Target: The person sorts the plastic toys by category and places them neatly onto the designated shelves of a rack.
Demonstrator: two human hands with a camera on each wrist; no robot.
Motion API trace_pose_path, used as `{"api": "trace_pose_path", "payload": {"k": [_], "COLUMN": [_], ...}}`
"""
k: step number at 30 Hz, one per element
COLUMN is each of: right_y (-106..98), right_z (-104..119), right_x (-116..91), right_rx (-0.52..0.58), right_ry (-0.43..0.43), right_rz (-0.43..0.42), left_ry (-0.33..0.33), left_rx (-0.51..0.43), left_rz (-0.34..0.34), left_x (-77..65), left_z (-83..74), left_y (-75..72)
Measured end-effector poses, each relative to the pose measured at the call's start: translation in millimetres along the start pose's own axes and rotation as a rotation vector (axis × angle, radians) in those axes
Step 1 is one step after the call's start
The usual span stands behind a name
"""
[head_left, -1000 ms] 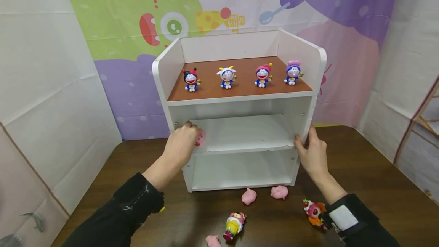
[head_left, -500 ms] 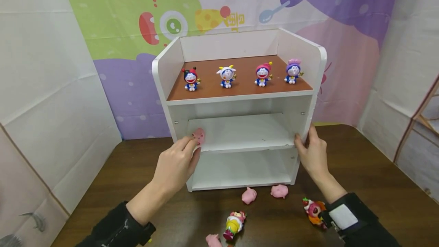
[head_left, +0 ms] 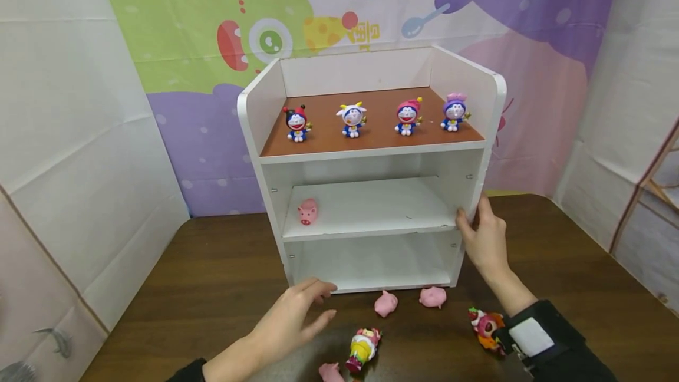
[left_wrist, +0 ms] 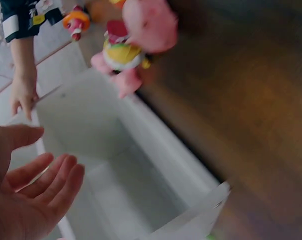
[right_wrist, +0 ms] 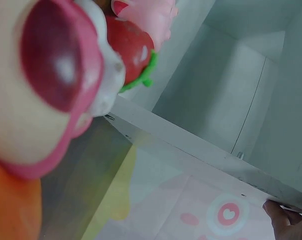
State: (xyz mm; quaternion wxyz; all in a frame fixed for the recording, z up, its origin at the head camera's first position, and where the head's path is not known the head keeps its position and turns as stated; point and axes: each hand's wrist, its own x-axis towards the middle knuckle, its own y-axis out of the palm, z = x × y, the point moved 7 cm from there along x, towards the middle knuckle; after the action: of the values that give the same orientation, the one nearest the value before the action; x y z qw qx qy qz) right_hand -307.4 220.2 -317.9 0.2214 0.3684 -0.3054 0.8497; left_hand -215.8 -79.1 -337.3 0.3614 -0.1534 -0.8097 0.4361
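Note:
A small pink pig figure point(head_left: 307, 211) stands at the left end of the middle board of a white shelf point(head_left: 371, 233), facing forward. My left hand point(head_left: 286, 323) is over the tabletop before the shelf's lower left corner, fingers loosely bent and holding nothing. In the left wrist view the same hand point(left_wrist: 36, 185) shows its palm. My right hand point(head_left: 484, 240) grips the shelf's right side panel, thumb at the front edge and fingers on the outer face. Two pink pigs, one point(head_left: 385, 303) plump and turned away and another point(head_left: 432, 297), lie just before the shelf.
Several blue cat figures in hats, one in pink point(head_left: 406, 118), line the brown top board point(head_left: 323, 149). On the table point(head_left: 212, 287) lie a yellow-dressed figure point(head_left: 363, 348), another pig point(head_left: 330, 372) and a strawberry-topped bear figure point(head_left: 486, 328) beside my right wrist.
My left hand has let go of the pig on the middle board and moved down toward the table, its fingers loosening. The right hand has stayed at the side panel.

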Motion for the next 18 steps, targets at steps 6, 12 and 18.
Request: {"api": "trace_pose_path", "payload": {"k": [6,12,18], "right_y": [0.2,0.0,0.8], "right_z": [-0.5,-0.6,-1.1], "right_x": [-0.3,0.0,-0.4], "right_rx": [0.004,-0.002,-0.002], "right_ry": [0.008,0.009,0.011], "right_rz": [0.008,0.004,0.003], "left_ry": [-0.058,-0.138,-0.113], "left_rx": [-0.172,-0.194,-0.269], "left_rz": [0.245,0.418,0.522], "left_x": [-17.2,-29.4,-40.2], "left_z": [10.3,20.6,23.6], "left_y": [27.2,48.0,66.5]}}
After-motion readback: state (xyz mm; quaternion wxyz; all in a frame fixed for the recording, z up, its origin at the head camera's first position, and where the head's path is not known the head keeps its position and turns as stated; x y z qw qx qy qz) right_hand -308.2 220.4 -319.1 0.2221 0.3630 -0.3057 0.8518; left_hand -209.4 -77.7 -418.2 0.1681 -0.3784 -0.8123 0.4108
